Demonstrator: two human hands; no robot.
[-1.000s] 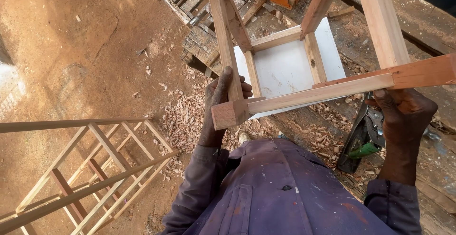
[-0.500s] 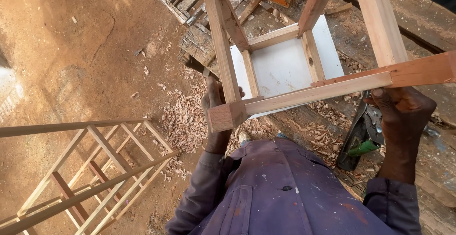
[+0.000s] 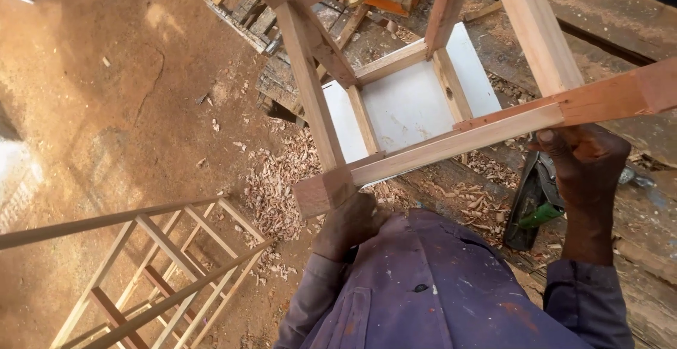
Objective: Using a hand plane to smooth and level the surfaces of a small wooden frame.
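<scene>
Frame (image 3: 395, 102) was already jointed, legs and rails on, held over the shavings (image 3: 282, 180): our left hand (image 3: 349, 222) cupped under its near corner, right hand (image 3: 582, 162) gripped the rail; no top fitted yet.

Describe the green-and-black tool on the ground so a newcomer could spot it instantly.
Start at the big wooden frame the person holds up in front of them. Go to the right hand gripping its near rail, then look just below and left of that wrist, among the wood shavings. The tool lies there: dark body with a bright green part, the only green thing around.
</scene>
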